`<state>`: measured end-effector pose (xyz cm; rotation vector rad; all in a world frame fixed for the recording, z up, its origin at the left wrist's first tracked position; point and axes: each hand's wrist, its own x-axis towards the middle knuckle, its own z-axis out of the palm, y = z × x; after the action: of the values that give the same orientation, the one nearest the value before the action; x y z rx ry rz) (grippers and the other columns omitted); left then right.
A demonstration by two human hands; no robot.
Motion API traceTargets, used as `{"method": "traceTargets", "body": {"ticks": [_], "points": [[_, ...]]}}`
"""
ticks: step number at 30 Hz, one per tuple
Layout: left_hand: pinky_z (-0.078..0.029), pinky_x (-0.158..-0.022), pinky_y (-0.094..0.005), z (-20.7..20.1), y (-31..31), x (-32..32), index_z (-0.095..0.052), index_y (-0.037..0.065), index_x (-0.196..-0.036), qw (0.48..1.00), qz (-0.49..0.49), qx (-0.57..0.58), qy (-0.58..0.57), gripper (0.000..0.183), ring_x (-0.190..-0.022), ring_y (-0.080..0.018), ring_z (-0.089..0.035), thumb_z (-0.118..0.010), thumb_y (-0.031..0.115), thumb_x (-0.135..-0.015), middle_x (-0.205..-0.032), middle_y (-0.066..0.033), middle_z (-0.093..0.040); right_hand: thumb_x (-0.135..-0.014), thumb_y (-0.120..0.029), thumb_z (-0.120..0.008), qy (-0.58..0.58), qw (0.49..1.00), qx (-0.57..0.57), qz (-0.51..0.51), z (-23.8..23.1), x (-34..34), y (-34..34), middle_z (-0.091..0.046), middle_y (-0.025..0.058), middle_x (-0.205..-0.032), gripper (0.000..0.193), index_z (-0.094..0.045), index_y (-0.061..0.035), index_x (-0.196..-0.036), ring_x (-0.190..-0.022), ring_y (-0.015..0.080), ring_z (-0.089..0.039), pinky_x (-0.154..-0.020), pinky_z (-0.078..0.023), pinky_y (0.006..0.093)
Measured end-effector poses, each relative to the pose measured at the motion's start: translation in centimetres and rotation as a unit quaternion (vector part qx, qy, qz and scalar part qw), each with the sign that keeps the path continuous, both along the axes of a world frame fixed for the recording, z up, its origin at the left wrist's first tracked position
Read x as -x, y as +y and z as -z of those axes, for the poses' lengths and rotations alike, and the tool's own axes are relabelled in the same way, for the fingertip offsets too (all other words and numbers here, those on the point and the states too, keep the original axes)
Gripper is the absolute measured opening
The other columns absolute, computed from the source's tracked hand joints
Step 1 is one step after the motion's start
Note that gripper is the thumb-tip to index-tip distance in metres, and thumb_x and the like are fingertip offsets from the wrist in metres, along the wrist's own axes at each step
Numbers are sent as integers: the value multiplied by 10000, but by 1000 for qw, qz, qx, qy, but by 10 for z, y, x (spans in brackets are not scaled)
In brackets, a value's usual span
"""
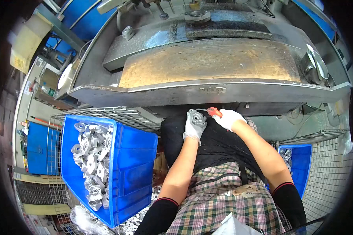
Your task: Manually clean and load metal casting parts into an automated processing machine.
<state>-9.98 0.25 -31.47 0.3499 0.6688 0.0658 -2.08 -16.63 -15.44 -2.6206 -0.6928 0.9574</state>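
Metal casting [196, 118] held over the lap, tool meeting it from the right.
The left hand [193, 127], gloved, is clamped around the grey casting just below the machine table [208, 92]. The right hand [228, 118] is closed on an orange-handled tool [214, 112], whose long axis runs leftward so its thin tip touches the casting's top edge.

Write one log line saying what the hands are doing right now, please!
left hand: gloved, holding grey metal part | right hand: gloved, gripping orange-handled tool against part | blue bin of similar parts at left
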Motion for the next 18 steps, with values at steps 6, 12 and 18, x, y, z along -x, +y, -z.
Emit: {"method": "traceTargets", "body": {"ticks": [6,12,18], "points": [[-291,-1044,-530,-19,-1,6,-474,358,-1359,1000,-27,-1,-6,517,-1185,-319,-487,-281,624,-960,-1388,-18,-493,-933,-511,-432,-6,1000,-6,-8,0,2,5,-649,193,-1127,524,-586,-54,-1138,-1061,367,-614,-919,-475,448],[-250,-1091,-521,66,36,22,-437,320,-1405,726,-38,577,-371,529,-1306,-336,-402,-278,582,-974,-1469,-27,-421,-933,-510,-434,-19,999,-22,-33,-14,13,18,-649,197,-1123,526,-587,-48,-1133,-1059,371,-613,-919,-475,449],[-225,-1126,-501,0,-1,8,-418,226,-1430,957,-57,246,-145,571,-1366,-340,-337,-271,548,-983,-1491,-30,-396,-933,-509,-433,-11,1000,-12,3,4,3,4,-651,195,-1114,510,-592,-63,-1122,-1057,371,-613,-921,-474,450]]}}
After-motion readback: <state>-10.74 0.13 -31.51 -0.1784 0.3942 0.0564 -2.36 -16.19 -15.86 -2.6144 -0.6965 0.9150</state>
